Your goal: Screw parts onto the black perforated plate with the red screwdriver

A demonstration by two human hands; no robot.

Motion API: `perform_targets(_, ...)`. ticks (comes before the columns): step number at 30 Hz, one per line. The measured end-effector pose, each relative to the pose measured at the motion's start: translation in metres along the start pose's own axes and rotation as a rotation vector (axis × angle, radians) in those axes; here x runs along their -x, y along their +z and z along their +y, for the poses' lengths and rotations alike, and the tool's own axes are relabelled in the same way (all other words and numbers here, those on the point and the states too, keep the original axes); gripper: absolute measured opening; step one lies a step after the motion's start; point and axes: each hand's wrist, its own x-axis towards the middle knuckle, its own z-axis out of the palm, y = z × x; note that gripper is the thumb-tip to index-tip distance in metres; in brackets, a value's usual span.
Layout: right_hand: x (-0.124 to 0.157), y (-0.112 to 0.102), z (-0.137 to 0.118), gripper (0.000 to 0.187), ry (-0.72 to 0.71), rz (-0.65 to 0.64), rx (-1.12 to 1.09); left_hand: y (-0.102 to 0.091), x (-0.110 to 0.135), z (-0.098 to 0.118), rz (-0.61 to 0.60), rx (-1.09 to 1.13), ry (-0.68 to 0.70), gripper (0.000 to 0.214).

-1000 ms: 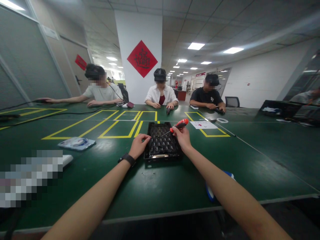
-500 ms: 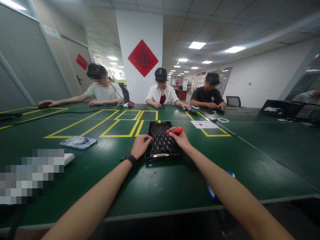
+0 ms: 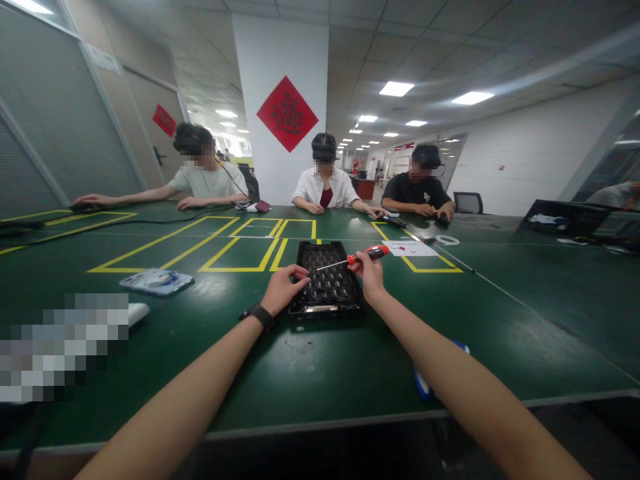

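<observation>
A black flat device [image 3: 327, 283] with a ribbed top lies on the green table [image 3: 310, 373] in front of me. My right hand [image 3: 371, 277] is closed round a screwdriver [image 3: 367, 254] with a red and black handle; its shaft points left over the device toward my left fingers. My left hand [image 3: 285, 290], with a dark watch on the wrist, rests at the device's left edge, thumb and fingers pinched together near the screwdriver tip. What they pinch, if anything, is too small to see.
A blue-and-white object [image 3: 423, 383] lies under my right forearm. A flat packet [image 3: 156, 281] sits at the left; yellow tape boxes [image 3: 235, 250] mark the table. A white paper [image 3: 410, 249] and a tape roll [image 3: 447, 240] lie to the right. Three people sit across the table.
My right hand swung the screwdriver: the handle dropped low over the device, then moved out to the right with the shaft pointing left. My left fingers reached onto the device toward the tip.
</observation>
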Motion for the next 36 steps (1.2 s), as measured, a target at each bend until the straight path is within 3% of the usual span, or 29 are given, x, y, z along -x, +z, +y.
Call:
perform_targets(7,0.007,0.003,-0.005,0.016,0.040,-0.069,-0.042,-0.002,-0.002,0.002,-0.121,0.140,-0.012,0.029)
perform_targets(20,0.006,0.003,-0.003,0.017,0.016,-0.049,-0.050,-0.001,-0.003,-0.001,-0.129,0.158,0.049,0.028)
perform_targets(24,0.005,0.003,-0.004,0.019,-0.063,-0.101,0.041,-0.003,-0.003,0.001,-0.145,0.159,0.059,0.027)
perform_targets(31,0.015,0.008,-0.022,0.016,-0.281,-0.299,0.234,-0.003,-0.004,0.001,-0.149,0.114,0.060,0.025)
perform_targets(36,0.023,0.010,-0.029,0.012,-0.312,-0.343,0.263,-0.002,-0.003,0.000,-0.125,0.121,0.049,0.024)
